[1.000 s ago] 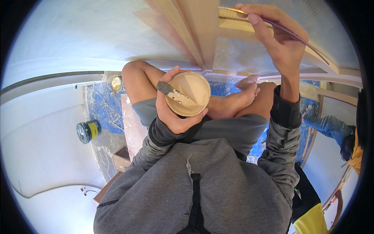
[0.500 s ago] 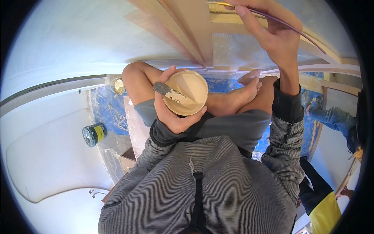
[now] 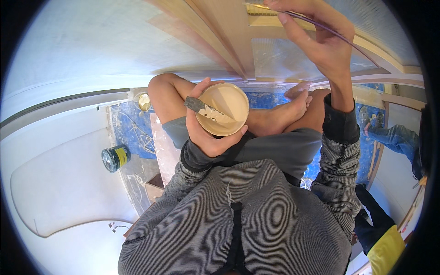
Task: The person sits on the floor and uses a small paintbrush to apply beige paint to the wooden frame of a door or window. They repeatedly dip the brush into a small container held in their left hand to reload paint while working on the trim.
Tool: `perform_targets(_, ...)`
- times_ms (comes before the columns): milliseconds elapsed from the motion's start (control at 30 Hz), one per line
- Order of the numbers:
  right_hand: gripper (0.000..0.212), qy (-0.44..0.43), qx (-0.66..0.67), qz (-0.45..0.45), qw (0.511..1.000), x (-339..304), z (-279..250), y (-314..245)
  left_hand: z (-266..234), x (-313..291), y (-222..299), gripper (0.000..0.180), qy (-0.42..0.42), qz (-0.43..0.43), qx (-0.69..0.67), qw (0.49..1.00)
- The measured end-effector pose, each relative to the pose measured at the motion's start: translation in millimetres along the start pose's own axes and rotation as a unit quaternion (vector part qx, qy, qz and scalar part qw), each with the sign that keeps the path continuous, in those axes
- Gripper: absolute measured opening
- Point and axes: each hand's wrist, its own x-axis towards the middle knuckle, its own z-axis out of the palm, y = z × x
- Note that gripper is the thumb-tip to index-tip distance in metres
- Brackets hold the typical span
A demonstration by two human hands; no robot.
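My left hand (image 3: 207,143) is wrapped round a small round tub of beige paint (image 3: 233,101), held above my crossed legs. A flat stirring stick with a dark, crusted end (image 3: 195,104) leans inside the tub, its lower part coated in paint. Up at the top right, my right hand (image 3: 331,48) pinches a thin paintbrush with a purple handle (image 3: 316,24) and a gold-coloured ferrule. The brush tip is at the beige wooden frame (image 3: 263,20) of a panel with ribbed glass, at the picture's upper edge. Whether the bristles touch the wood I cannot tell.
A pale wall panel (image 3: 91,50) rises at the left. Blue, paint-spotted sheeting (image 3: 130,123) covers the floor. A dark can with a yellow label (image 3: 115,158) and a small round lid or tin (image 3: 144,101) lie to the left. Other people's legs (image 3: 394,140) appear at the right.
The right hand's fingers have shifted slightly along the brush, with the tip still near the same frame. The whole view has moved a little; the left hand keeps its hold on the tub.
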Motion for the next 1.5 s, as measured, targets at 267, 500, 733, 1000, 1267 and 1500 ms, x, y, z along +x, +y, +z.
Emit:
perform_targets(267, 0.018, -0.002, -0.001, -0.010, 1.000, 1.0, -0.1, -1.0, 1.0, -1.2, 0.0, 0.102, -0.002, -0.014, -0.005, 1.000)
perform_targets(500, 0.018, -0.022, -0.018, 0.001, 1.000, 0.6, -2.7, -3.4, 0.9, 0.2, 0.9, 0.102, -0.003, -0.008, -0.002, 1.000)
perform_targets(733, 0.019, 0.005, -0.026, -0.010, 1.000, 1.9, 1.2, -1.5, 1.4, 0.6, -0.5, 0.102, -0.003, -0.007, -0.010, 1.000)
perform_targets(1000, 0.018, 0.006, 0.009, 0.012, 1.000, -3.6, 1.3, -1.9, 1.0, -0.8, -1.3, 0.102, -0.007, -0.009, 0.003, 1.000)
perform_targets(1267, 0.019, 0.037, -0.007, -0.008, 0.999, 3.0, 4.8, -5.1, 0.5, 0.1, -1.6, 0.102, -0.004, 0.000, -0.005, 1.000)
perform_targets(1500, 0.020, 0.016, 0.008, 0.003, 1.000, 1.1, 1.2, -4.4, 1.3, -1.2, -2.0, 0.102, -0.004, -0.010, -0.009, 1.000)
